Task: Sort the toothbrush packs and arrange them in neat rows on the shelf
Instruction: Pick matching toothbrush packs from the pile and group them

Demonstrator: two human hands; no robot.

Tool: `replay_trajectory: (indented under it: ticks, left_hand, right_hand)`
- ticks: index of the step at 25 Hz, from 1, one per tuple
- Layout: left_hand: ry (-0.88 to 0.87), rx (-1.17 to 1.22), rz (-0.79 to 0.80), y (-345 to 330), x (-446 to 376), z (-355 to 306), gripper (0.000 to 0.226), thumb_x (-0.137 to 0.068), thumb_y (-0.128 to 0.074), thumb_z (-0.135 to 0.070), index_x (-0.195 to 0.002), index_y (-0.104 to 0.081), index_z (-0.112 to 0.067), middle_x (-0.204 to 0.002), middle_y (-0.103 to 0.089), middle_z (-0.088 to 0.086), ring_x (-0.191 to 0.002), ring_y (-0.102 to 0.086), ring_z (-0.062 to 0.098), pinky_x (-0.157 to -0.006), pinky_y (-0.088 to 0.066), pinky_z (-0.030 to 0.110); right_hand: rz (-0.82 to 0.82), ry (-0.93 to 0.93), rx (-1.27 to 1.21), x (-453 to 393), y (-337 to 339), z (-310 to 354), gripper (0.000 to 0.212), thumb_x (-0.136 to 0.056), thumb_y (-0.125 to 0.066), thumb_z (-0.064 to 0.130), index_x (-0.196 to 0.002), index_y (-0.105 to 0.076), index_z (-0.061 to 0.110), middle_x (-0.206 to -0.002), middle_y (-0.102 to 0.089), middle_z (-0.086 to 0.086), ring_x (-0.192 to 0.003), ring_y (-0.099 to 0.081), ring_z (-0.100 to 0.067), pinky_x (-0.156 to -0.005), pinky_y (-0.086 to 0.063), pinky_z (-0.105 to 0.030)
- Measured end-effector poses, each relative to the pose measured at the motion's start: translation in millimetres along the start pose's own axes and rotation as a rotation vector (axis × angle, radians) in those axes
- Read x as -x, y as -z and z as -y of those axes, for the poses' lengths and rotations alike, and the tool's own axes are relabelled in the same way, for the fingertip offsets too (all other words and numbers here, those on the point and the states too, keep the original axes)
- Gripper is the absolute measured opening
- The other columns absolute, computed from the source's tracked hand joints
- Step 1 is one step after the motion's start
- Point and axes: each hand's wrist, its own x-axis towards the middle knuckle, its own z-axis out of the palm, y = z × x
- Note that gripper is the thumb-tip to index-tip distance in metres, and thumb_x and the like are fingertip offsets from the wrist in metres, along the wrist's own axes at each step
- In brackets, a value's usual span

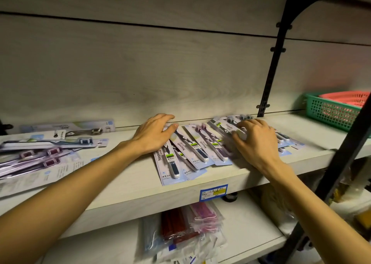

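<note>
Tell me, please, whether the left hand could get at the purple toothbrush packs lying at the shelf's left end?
Probably yes: the left hand rests nearby, and the purple toothbrush packs lie uncovered, nothing between.

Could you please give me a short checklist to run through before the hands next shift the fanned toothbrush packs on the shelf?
1. Left hand on the fanned packs: ok, it rests on their left end.
2. Right hand has a hold: ok, its fingers curl over the right-hand packs.
3. Packs in neat rows: not ok, they overlap at slanted angles.
4. Packs clear of the shelf front edge: not ok, the nearest pack reaches the edge.
5. Loose pile at left sorted: not ok, packs lie crossed.
6. Types matched within the fan: cannot tell.
</note>
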Motion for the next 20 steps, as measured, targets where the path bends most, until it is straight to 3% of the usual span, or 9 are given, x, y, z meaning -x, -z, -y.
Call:
replay_trajectory:
  ticks: [5,12,17,20]
  left_hand:
    - [0.056,-0.105,0.0,44.9,14.3,33.3,0.047,-0.101,-0.045,-0.052,-0.136,-0.057,-0.023,-0.146,-0.052,0.001,-0.13,-0.05,0.022,-0.1,-0.04,0.036]
    - [0.241,-0.181,-0.027,112.5,85.4,111.7,0.043,-0.096,-0.054,-0.056,-0.126,-0.064,-0.027,-0.136,-0.059,-0.001,-0.124,-0.055,0.025,-0.101,-0.047,0.044]
    - [0.324,-0.19,-0.012,141.5,145.4,156.8,0.033,-0.093,-0.061,-0.055,-0.118,-0.067,-0.034,-0.129,-0.064,-0.003,-0.113,-0.061,0.019,-0.093,-0.052,0.042]
    - [0.339,-0.126,-0.071,148.6,174.5,168.3,0.044,-0.085,-0.066,-0.06,-0.119,-0.067,-0.032,-0.123,-0.065,-0.007,-0.108,-0.062,0.013,-0.091,-0.055,0.041]
  right_hand:
    - [0.032,0.198,-0.225,-13.2,10.9,64.1,0.029,-0.092,-0.058,0.037,-0.112,-0.072,0.02,-0.12,-0.07,0.0,-0.115,-0.057,-0.021,-0.096,-0.048,-0.04]
    - [0.279,0.479,-0.306,-15.1,-13.2,180.7,0.036,-0.093,-0.059,0.042,-0.121,-0.067,0.021,-0.125,-0.066,-0.002,-0.122,-0.053,-0.024,-0.097,-0.045,-0.037]
    - [0.591,0.62,-0.388,-1.5,-42.7,240.6,0.072,-0.082,-0.064,0.066,-0.14,-0.053,0.024,-0.144,-0.055,0.006,-0.128,-0.052,-0.015,-0.104,-0.042,-0.029]
    - [0.605,0.674,-0.401,8.5,-58.2,244.7,0.063,-0.086,-0.064,0.056,-0.14,-0.053,0.025,-0.141,-0.057,0.007,-0.124,-0.055,-0.014,-0.106,-0.045,-0.032]
